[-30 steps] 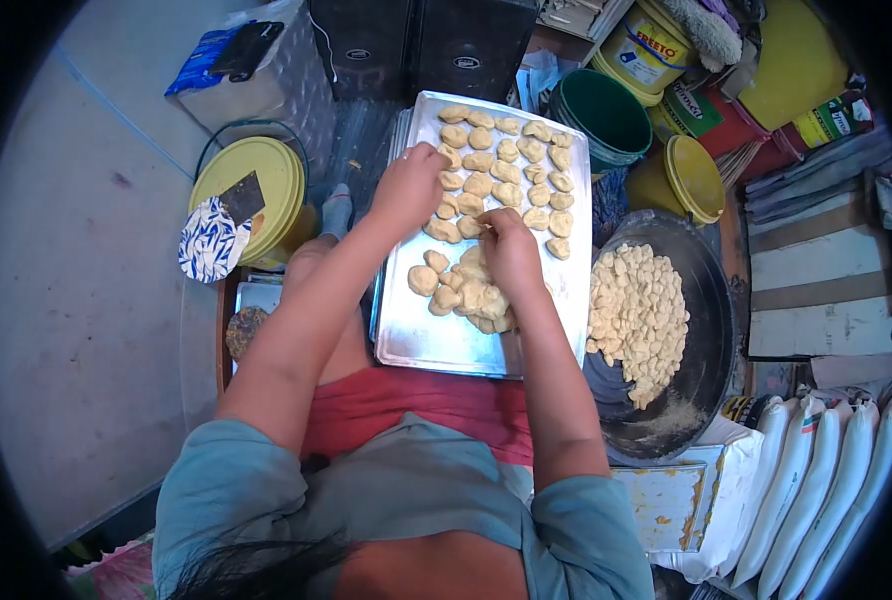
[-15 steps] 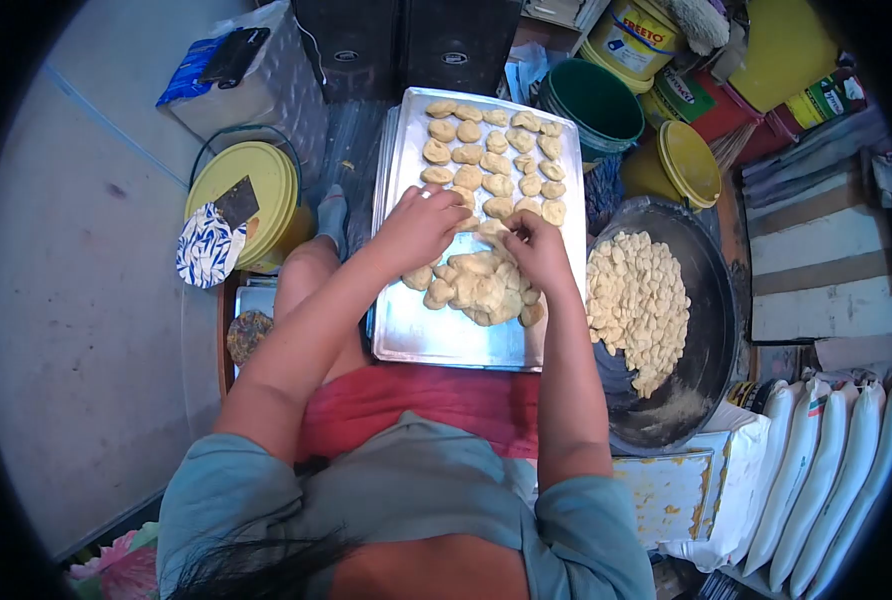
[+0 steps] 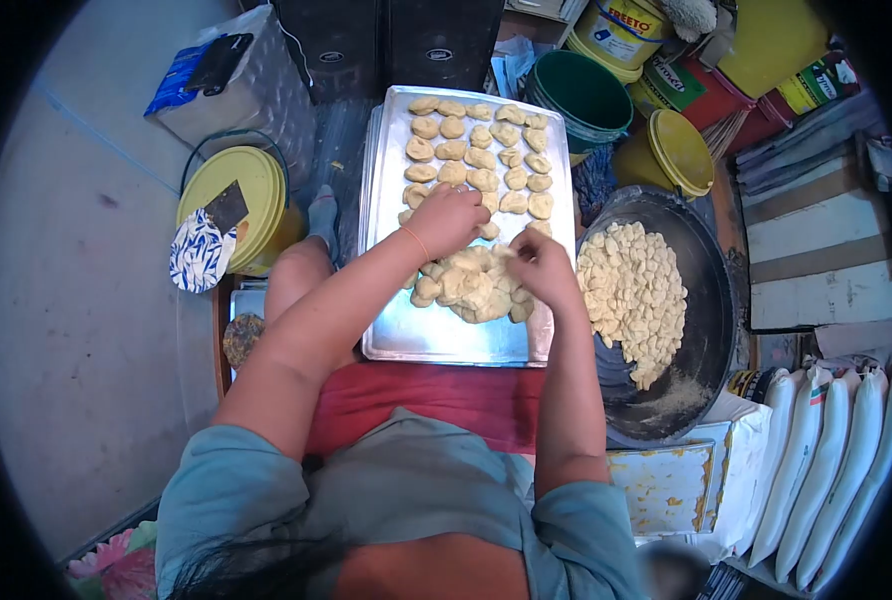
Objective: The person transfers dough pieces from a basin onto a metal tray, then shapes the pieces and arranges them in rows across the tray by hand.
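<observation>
A metal baking tray [image 3: 446, 340] lies across the lap with rows of pale yellow dough pieces [image 3: 480, 158] on its far part. Nearer the body, a heap of dough lumps [image 3: 471, 285] sits on the same tray. My left hand [image 3: 448, 222] reaches over the nearest row, fingers curled down around a dough piece that they partly cover. At the heap's right edge, my right hand [image 3: 546, 268] has its thumb and fingers pinched together. Whatever is between those fingertips is hidden.
To the right, a black basin [image 3: 701, 330] holds many small dough lumps [image 3: 634, 290]. A yellow lidded bucket [image 3: 256, 205] stands at left. Behind are a green bucket [image 3: 581, 100] and a yellow tub [image 3: 678, 155]. White filled bags [image 3: 786, 470] stand at lower right.
My left hand has moved right and slightly nearer over the dough row. My right hand has drawn back a little toward the body. The view has shifted slightly.
</observation>
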Motion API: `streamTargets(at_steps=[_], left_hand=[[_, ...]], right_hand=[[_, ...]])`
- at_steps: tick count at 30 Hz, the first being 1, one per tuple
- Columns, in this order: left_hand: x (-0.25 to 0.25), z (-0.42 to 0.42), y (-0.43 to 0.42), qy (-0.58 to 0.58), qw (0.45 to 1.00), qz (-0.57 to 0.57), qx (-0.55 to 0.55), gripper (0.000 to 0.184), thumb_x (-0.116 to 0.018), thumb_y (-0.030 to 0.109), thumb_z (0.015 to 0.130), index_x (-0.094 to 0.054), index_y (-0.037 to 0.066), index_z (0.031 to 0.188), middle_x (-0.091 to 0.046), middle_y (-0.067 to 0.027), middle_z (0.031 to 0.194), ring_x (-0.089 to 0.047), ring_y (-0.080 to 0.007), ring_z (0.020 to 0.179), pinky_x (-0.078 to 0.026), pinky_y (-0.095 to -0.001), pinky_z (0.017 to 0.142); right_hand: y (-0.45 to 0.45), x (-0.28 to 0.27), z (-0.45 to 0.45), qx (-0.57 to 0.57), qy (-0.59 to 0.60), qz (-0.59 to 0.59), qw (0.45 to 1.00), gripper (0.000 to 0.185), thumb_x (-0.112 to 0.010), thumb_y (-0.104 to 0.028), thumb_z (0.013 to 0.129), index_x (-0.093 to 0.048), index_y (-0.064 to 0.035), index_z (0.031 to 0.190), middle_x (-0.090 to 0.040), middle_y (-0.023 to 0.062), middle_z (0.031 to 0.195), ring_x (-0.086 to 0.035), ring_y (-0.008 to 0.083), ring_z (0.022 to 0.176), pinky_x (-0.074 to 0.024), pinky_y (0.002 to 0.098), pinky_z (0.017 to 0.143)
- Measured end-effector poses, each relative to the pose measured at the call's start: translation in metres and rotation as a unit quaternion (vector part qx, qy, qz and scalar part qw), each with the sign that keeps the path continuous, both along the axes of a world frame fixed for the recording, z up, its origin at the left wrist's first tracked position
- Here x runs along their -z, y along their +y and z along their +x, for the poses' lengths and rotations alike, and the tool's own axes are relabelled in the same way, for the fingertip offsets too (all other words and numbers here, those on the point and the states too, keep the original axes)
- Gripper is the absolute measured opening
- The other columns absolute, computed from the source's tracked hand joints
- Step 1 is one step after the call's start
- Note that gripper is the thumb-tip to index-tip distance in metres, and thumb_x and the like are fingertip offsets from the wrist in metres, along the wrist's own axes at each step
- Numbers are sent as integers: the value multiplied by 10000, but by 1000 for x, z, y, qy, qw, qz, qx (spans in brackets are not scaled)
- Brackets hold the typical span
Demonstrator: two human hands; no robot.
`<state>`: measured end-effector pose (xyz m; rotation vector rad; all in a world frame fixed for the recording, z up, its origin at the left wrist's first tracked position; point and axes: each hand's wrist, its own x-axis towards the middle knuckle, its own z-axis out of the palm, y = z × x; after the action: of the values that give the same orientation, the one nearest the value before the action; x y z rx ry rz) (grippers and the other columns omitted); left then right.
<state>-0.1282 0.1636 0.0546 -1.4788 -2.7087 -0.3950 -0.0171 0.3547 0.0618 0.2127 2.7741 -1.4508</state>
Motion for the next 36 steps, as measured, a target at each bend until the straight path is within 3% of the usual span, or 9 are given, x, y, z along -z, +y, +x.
streamTargets(at_steps=[3, 6, 14, 17, 20, 24, 28, 33, 36], left_hand=[[3, 4, 2, 0, 1000, 11, -16, 194, -672, 201, 810, -712, 134, 986, -626, -46, 958, -597, -250, 1004, -425, -417, 889], [0, 8, 5, -14, 999, 33, -29, 202, -666, 176, 792, -713, 126, 982, -619, -55, 973, -586, -260, 1024, -430, -421, 884], [-4, 41, 9, -3, 998, 6, 54, 148, -678, 140, 758, -734, 131, 895, -588, -47, 1069, -539, -263, 1068, -420, -405, 899], [-3, 57, 3, -11, 998, 26, 49, 126, -678, 136, 754, -739, 135, 864, -594, -52, 1082, -534, -264, 1071, -412, -401, 889], [10, 69, -8, -1, 997, 73, 37, 192, -655, 128, 770, -726, 131, 949, -605, -60, 1073, -551, -265, 1056, -412, -415, 880], [4, 92, -13, -40, 998, 43, 22, 242, -635, 121, 791, -704, 109, 1022, -610, -68, 1057, -563, -259, 1052, -422, -428, 876], [-4, 95, -9, -145, 987, 64, -8, 253, -622, 117, 804, -697, 97, 1046, -611, -73, 1017, -574, -278, 1030, -425, -426, 864], [3, 88, -2, -66, 994, 65, -64, 166, -592, 134, 817, -678, 84, 950, -623, -88, 965, -599, -285, 994, -447, -433, 839], [5, 78, 3, -71, 993, 65, -74, 114, -611, 136, 816, -651, 71, 900, -625, -109, 903, -618, -315, 928, -470, -451, 801]], right_hand=[[10, 19, -11, 118, 88, -93, 985, 201, -719, -127, 770, -690, -24, 939, -682, 129, 802, -660, 281, 708, -521, 378, 677], [4, 14, -20, 95, 96, 107, 985, 182, -729, -141, 788, -704, -36, 934, -692, 145, 825, -660, 337, 718, -528, 409, 695], [4, 18, -12, -7, 220, 201, 955, 201, -713, -83, 774, -730, -63, 973, -654, 126, 864, -617, 340, 823, -503, 438, 740], [16, 17, -4, -4, 254, 194, 948, 246, -717, -98, 784, -715, -55, 1027, -665, 138, 937, -624, 343, 840, -508, 427, 748], [20, 23, 19, 56, 108, -16, 992, 263, -716, -117, 797, -697, -45, 1048, -664, 150, 972, -641, 330, 869, -513, 400, 770], [10, 11, 51, -5, 45, 42, 998, 237, -705, -142, 819, -683, -17, 1019, -656, 149, 900, -651, 280, 811, -515, 360, 741], [32, 33, 48, 52, 56, -27, 997, 177, -673, -12, 831, -680, -5, 1008, -649, 53, 816, -584, 95, 732, -483, 251, 664], [26, 27, 28, 79, 218, 150, 961, 153, -646, -9, 788, -714, -32, 923, -666, 153, 908, -618, 347, 909, -492, 409, 814], [15, 7, 39, 54, 208, 147, 966, 152, -653, -52, 846, -711, -36, 986, -655, 138, 946, -649, 288, 832, -514, 360, 769]])
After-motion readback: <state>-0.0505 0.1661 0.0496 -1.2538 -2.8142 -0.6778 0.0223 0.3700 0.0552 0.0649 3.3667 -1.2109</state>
